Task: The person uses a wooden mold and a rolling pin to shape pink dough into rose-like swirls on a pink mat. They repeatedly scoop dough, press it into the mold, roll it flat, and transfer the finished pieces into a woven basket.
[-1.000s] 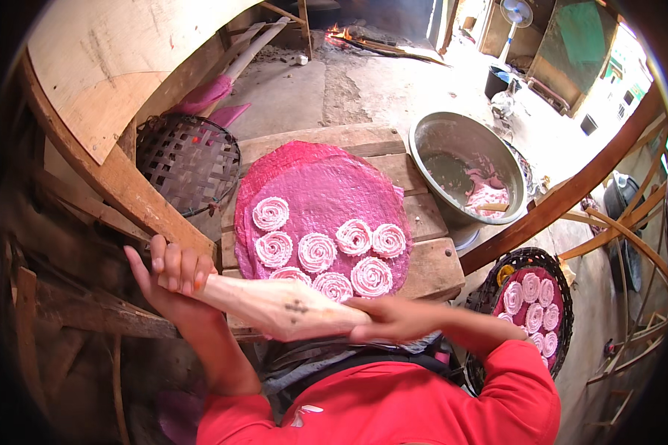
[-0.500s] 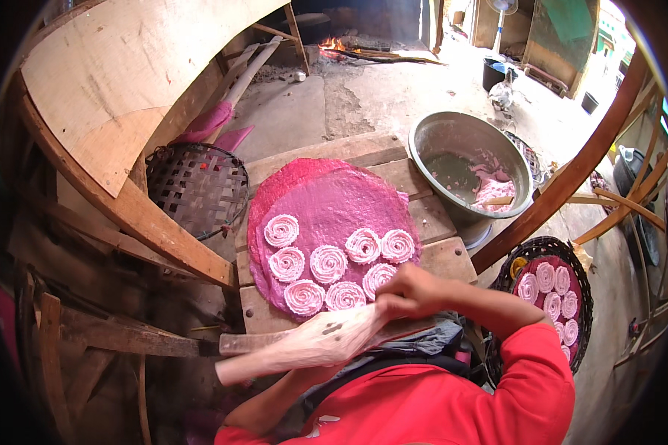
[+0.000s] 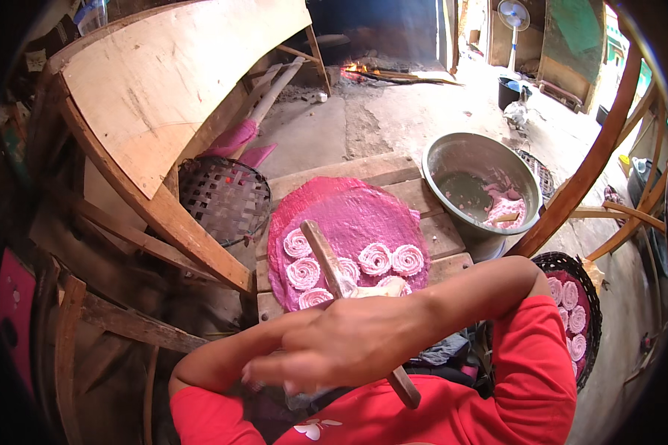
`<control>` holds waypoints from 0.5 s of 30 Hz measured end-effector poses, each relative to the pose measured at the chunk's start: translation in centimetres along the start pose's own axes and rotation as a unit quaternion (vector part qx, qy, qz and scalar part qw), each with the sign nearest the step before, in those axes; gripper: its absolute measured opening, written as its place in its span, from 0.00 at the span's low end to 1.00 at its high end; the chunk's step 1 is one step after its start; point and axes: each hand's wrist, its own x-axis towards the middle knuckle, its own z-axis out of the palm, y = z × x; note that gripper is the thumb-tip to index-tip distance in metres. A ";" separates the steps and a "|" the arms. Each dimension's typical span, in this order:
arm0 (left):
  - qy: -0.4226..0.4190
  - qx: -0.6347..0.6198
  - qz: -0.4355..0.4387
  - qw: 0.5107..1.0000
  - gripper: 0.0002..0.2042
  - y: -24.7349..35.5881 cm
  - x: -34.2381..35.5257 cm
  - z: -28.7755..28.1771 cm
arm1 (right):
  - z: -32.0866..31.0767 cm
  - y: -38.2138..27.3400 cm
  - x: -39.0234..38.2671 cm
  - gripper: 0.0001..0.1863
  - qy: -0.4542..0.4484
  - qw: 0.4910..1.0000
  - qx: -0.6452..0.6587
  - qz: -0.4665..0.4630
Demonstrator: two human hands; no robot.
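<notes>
My right hand (image 3: 341, 341) reaches across in front of my chest, its fingers stretched out to the left and slightly blurred. It covers the middle of a narrow wooden bar (image 3: 321, 256), which slants from over the round pink mat (image 3: 349, 196) down toward my shirt. A pale whitish piece (image 3: 382, 288) sticks out beside the bar. Behind my right hand my left hand is hidden; only its forearm (image 3: 237, 348) shows. Pink swirled rosettes (image 3: 375, 258), seemingly of piped dough, lie on the mat, some hidden by the bar and my arms.
The mat rests on a low plank table (image 3: 445, 230). Right of it stands a grey basin (image 3: 434, 174) with pink paste; a black-rimmed basket (image 3: 597, 285) holds more rosettes. A woven basket (image 3: 223, 194) and wooden bench (image 3: 156, 96) are left. A fire (image 3: 355, 67) burns beyond.
The wooden bar and pale piece have swung from lying crosswise near my lap to slanting over the mat. My right hand has moved left and down across it. The view has shifted slightly.
</notes>
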 end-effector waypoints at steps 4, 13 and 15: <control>0.047 -0.125 0.019 0.991 0.11 0.9 -0.2 -1.7 | -1.8 1.0 -1.7 0.19 0.092 0.983 0.054 0.149; 0.376 -0.326 -0.213 0.841 0.09 -4.3 -2.2 -4.8 | -11.0 3.7 -10.0 0.03 0.731 0.674 0.104 -0.040; 0.467 -0.522 -0.042 0.712 0.12 -4.6 1.0 -4.6 | -9.9 6.6 -10.4 0.07 0.774 0.618 0.121 -0.060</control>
